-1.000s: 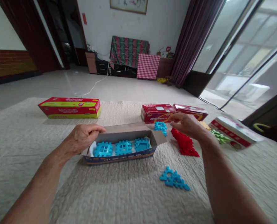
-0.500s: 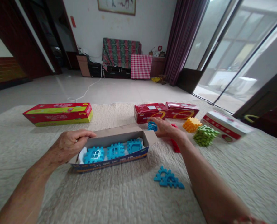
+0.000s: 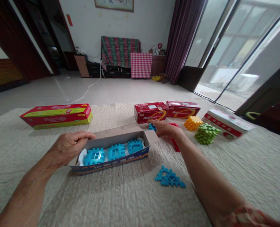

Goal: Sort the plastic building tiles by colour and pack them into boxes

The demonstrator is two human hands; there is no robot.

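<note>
A long open carton (image 3: 140,156) with a dark blue printed side lies on the quilted cover. Inside are light-blue interlocking plastic pieces (image 3: 116,152), grouped in a row on white lining. My left hand (image 3: 70,147) is closed on the carton's left end, thumb side along the raised back flap. Past the carton's right end, my right hand (image 3: 164,128) has its fingers around a small stack of blue interlocking pieces (image 3: 152,127), mostly hidden by the fingers. Red pieces (image 3: 177,145) lie beside that hand, partly behind the wrist. More blue flat pieces (image 3: 169,177) lie nearer me.
Two red boxes (image 3: 151,113) (image 3: 183,109) stand behind my right hand. Orange (image 3: 193,123) and green (image 3: 206,133) stacks of pieces sit further right, before a white-and-red box (image 3: 228,124). A red-and-yellow box (image 3: 57,117) lies at the back left on the quilted cover (image 3: 102,198).
The view has shifted slightly. My right hand stays at the blue stack, and less of the stack shows now. My left hand keeps its hold on the carton.
</note>
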